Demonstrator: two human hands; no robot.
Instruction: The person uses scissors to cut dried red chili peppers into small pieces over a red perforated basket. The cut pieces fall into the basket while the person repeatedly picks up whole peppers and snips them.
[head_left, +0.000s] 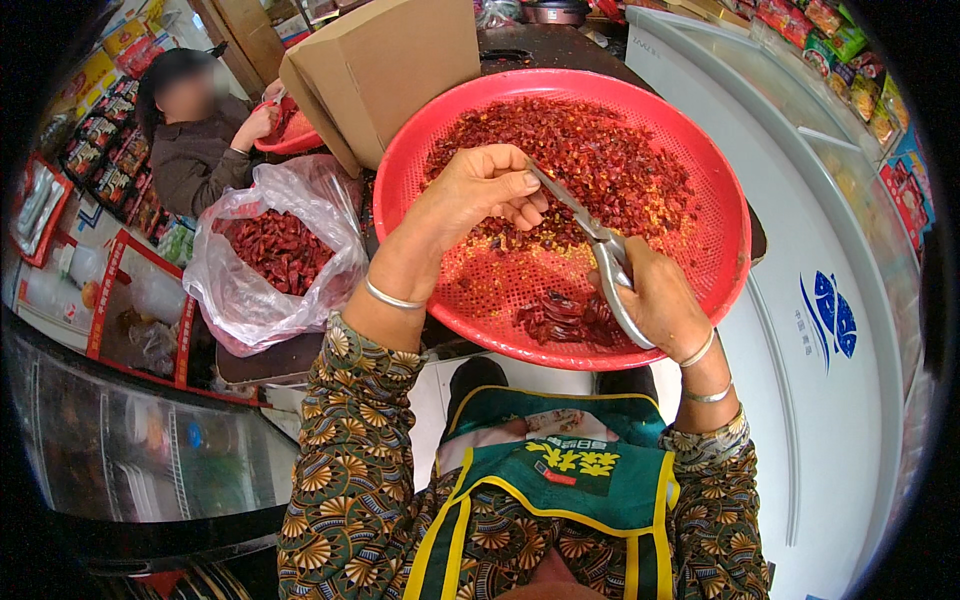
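Note:
My right hand (664, 300) grips a pair of metal scissors (616, 281) by the handles, over a round red plastic sieve basket (480, 322). The blades point up and left to the fingertips of my left hand (495, 187). That hand is raised over the basket with thumb and forefinger together; whether something small is pinched there cannot be told. Cut dried red chilli pieces (570, 142) and yellow seeds (540, 244) cover the far and middle part of the basket. A small pile of whole dried chillies (562, 319) lies at its near edge, beside the scissors.
To the left, an open plastic bag (210, 281) holds dried red chillies (277, 251) on the dark table (281, 360). A cardboard box (390, 75) stands behind it. Another person (195, 142) sits at the upper left, with hands at a smaller red basket (296, 139). A chest freezer (780, 300) stands right.

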